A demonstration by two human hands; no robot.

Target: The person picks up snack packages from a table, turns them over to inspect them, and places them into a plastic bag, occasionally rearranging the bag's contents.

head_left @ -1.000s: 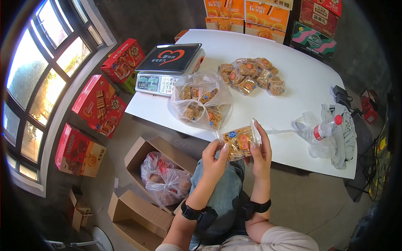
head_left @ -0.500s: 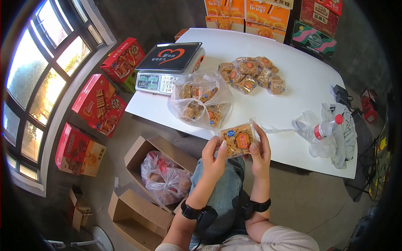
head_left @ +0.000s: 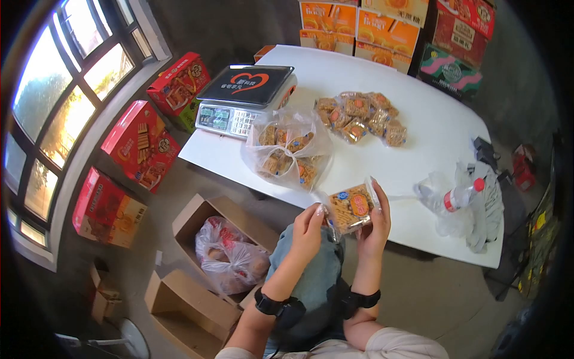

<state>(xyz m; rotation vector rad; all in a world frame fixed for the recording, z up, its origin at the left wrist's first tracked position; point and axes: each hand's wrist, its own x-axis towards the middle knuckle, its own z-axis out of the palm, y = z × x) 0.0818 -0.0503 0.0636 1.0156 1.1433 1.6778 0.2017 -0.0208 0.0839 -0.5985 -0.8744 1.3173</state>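
A clear-wrapped crispy snack cake point(head_left: 350, 209) with an orange and blue label is held up near the table's front edge. My left hand point(head_left: 307, 232) pinches the wrapper at the packet's left end. With fingers behind and thumb near the front edge, my right hand point(head_left: 375, 227) grips the right side. Just beyond, a tied translucent plastic bag point(head_left: 290, 149) full of similar packets sits on the table. Farther back lies a loose pile of the same wrapped cakes point(head_left: 357, 113).
A digital scale point(head_left: 246, 87) stands at the white table's point(head_left: 382, 170) back left. At right are a bottle point(head_left: 463, 195) and crumpled plastic bags point(head_left: 439, 218). Open cardboard boxes point(head_left: 179, 215) lie on the floor at left, one holding a bag point(head_left: 230, 257). Red gift boxes point(head_left: 139, 146) line the wall.
The packet has tilted and shifted slightly right and down. My left hand has moved from its lower left front to pinching the wrapper's left end. The view has shifted a little.
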